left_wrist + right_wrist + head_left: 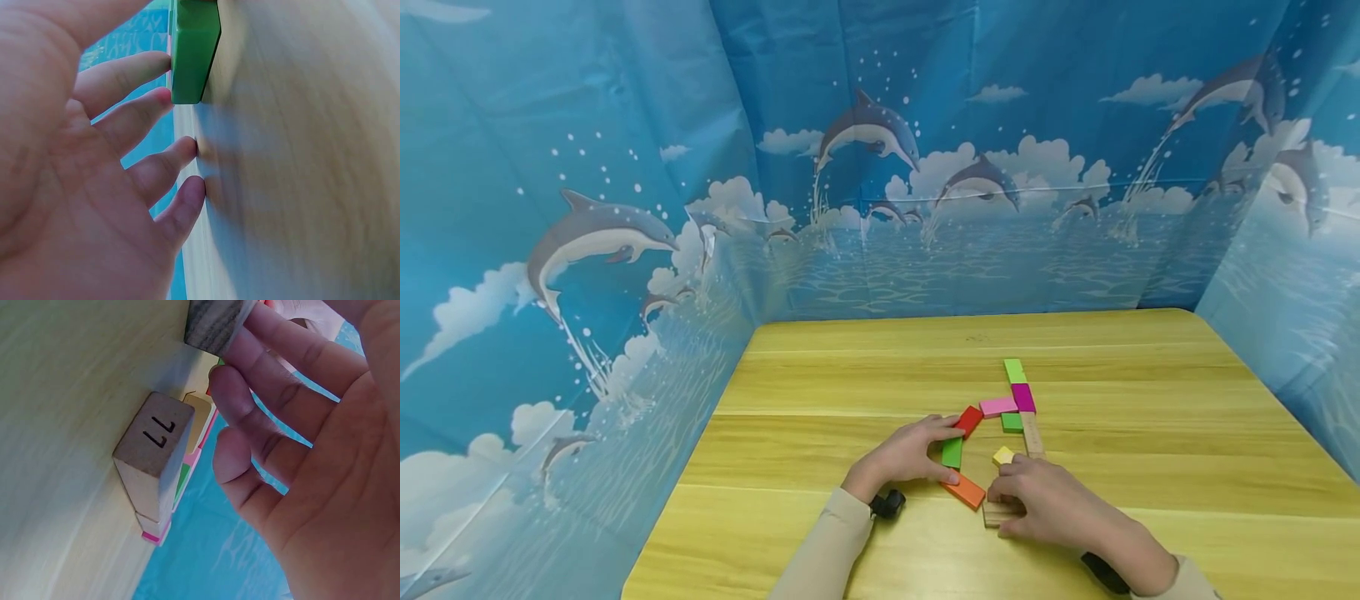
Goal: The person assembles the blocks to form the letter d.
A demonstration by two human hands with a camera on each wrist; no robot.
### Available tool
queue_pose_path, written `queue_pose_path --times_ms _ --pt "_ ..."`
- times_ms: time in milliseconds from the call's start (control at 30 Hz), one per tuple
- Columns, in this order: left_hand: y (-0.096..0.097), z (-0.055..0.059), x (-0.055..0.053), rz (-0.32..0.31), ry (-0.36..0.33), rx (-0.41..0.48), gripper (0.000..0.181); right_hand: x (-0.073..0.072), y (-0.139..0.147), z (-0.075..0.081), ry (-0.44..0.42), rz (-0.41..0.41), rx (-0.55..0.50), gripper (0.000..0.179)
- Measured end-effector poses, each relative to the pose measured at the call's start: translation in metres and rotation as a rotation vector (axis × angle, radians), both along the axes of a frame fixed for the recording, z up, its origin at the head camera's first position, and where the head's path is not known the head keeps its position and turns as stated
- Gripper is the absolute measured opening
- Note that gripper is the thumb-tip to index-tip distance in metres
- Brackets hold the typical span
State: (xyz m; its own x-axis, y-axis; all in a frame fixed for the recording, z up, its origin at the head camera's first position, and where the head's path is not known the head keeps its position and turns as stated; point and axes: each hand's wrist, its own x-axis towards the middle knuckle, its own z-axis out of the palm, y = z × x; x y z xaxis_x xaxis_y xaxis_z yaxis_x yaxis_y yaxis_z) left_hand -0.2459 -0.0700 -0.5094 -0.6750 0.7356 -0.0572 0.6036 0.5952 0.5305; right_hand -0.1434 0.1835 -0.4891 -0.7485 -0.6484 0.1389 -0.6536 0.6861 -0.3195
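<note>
My left hand (904, 452) spreads over a row of blocks, its fingertips at the red block (971, 420) and its thumb on the orange block (966, 490). Between these lies a green block (952, 453), seen close up in the left wrist view, where the fingers look fairly straight. My right hand (1063, 507) pinches a brown wooden block (994, 514) low on the table, near the orange block's end. In the right wrist view that wooden block (215, 328) is between the fingers, partly cut off. A small yellow block (1003, 456) sits just beyond the right fingers.
Beyond the hands, a line runs through a light green block (1015, 371), a magenta block (1023, 397) and pale wooden pieces (1032, 433); one pale block (156, 437) bears "77". A pink block (998, 407) and small green block (1012, 422) adjoin. Dolphin-printed curtains (1000, 267) border the wooden table (820, 358).
</note>
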Motion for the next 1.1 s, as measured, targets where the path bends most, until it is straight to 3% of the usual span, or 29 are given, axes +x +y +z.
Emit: queue_pose_path --times_ms 600,1100 --pt "-0.001 0.0 -0.001 -0.006 -0.013 0.004 0.08 -0.002 -0.003 0.0 0.015 -0.013 0.013 0.033" --pt "-0.001 0.002 0.0 0.003 -0.023 0.008 0.076 -0.011 0.011 0.016 0.01 -0.059 -0.009 0.036"
